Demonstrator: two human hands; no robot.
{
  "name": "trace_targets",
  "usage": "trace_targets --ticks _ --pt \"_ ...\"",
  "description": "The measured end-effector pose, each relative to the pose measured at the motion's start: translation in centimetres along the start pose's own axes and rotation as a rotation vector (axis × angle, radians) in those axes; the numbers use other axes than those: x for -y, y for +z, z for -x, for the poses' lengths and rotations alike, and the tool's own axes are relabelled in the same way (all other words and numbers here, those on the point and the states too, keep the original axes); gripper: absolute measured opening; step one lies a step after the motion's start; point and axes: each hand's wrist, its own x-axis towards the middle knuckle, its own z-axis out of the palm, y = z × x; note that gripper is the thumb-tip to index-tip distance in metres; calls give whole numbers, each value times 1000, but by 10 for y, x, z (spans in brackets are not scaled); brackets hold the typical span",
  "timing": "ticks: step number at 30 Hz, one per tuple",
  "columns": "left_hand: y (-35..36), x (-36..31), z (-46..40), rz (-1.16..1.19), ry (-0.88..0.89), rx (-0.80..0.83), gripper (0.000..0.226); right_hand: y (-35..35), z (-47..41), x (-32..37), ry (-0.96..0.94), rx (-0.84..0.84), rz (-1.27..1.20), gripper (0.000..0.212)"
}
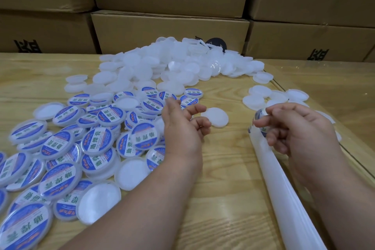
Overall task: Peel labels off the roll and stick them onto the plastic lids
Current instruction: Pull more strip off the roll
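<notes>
**Fingers: right pinches a label, left loose and empty**

Fingertips (261, 123) of the right hand (300, 130) pinch a blue-and-white label (261, 112) at the top end of the white backing strip (284, 178), which runs from 3 o'clock down to 5 o'clock. Left hand (182, 126) hovers at centre, fingers loosely curled, holding nothing. One bare white lid (216, 116) lies just beyond the left fingertips, between the two hands. Labelled lids (60, 158) are piled from 7 to 10 o'clock; their labels are blue-rimmed with a white band and green Chinese characters, red print too small to read. Heap of unlabelled lids (172, 65) at 12 o'clock, smaller cluster (269, 95) at 2 o'clock behind the right hand. All sit on a wood-grain table (223, 178). Cardboard boxes (170, 26) are stacked along the far edge, with black characters printed upside down and cropped.
</notes>
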Motion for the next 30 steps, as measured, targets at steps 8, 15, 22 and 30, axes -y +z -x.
trace_targets --ticks 8,15,22,30 --pt "1 19 24 -1041 300 481 27 -6 -4 -4 32 -152 125 18" --pt "-2 23 27 -1629 395 669 61 -9 -6 -9 35 -182 190 18" --pt "-3 25 29 -1489 498 545 38 -8 -5 -12 -4 -158 314 13" --pt "-4 27 28 -1584 420 581 49 -11 -10 -22 27 -77 576 19"
